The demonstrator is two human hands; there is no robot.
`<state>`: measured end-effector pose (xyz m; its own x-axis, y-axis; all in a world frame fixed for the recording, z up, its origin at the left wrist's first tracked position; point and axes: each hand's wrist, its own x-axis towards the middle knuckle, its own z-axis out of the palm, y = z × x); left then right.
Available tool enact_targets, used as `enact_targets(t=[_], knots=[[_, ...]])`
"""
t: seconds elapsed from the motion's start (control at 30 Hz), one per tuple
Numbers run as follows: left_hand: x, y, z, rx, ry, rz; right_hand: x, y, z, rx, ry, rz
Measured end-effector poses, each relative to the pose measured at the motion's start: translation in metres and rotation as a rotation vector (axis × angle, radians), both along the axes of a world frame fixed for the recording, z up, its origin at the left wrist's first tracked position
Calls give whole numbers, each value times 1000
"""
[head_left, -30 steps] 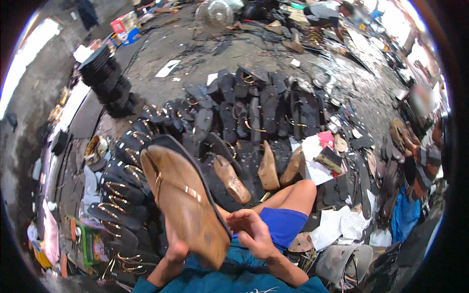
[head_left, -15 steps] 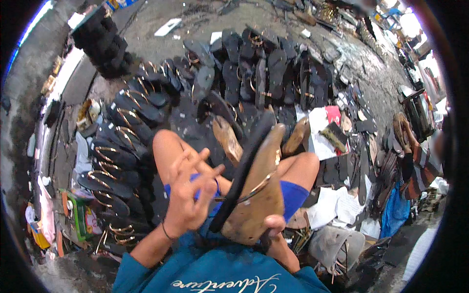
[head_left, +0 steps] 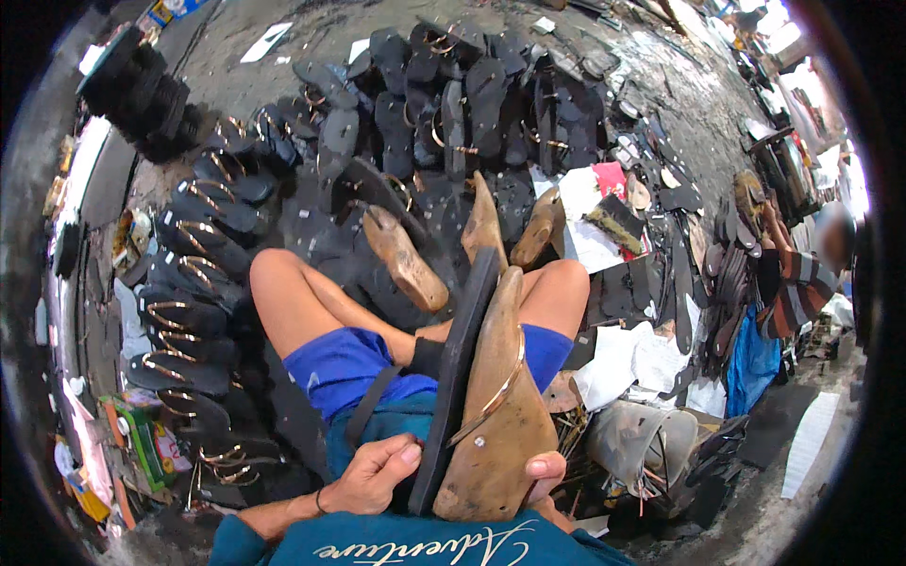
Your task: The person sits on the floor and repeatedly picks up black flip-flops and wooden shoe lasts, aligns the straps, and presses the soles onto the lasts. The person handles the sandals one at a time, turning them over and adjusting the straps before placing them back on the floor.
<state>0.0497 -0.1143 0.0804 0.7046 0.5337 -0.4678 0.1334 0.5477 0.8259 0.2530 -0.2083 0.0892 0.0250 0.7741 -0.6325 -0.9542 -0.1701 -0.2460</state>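
Upright in my lap stands a brown wooden shoe last [head_left: 505, 443], with a gold-edged sandal strap [head_left: 500, 391] round it. Against the last's left side lies a flat black sandal sole [head_left: 455, 377]. My right hand [head_left: 545, 474] is closed on the last near its heel end. My left hand [head_left: 377, 472] is closed in a pinch at the sole's left face; what it holds there is hidden. A black strip [head_left: 375, 404] hangs above my left hand. Two more wooden lasts, a left one [head_left: 406, 255] and a right one [head_left: 538, 229], lie beyond my knees, with another pointed wooden piece [head_left: 483, 219] between them.
Rows of black sandals [head_left: 193, 283] with gold straps curve along my left and across the front. A stack of black soles [head_left: 142, 94] stands far left. At right are papers [head_left: 623, 363], a grey bucket [head_left: 642, 443], a blue bag [head_left: 752, 349] and another person's striped clothing [head_left: 802, 288].
My left hand has dropped from its spread pose to the sole's lower edge and closed. The last and sole have moved lower, toward my body. The view has shifted.
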Motion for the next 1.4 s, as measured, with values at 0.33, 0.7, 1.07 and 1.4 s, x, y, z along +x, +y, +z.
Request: enact_targets(t=[0.33, 0.7, 1.07, 1.4], knots=[[0, 26, -87, -454, 277, -13, -3, 6, -68, 586, -117, 309], [39, 59, -165, -459, -272, 695, 4, 65, -89, 270, -1026, 643], [-86, 403, -104, -30, -567, 981, 78, 142, -140, 110, -1732, 494], [-71, 274, -204, 436, 110, 1001, 139, 230, -196, -255, -2329, 302]])
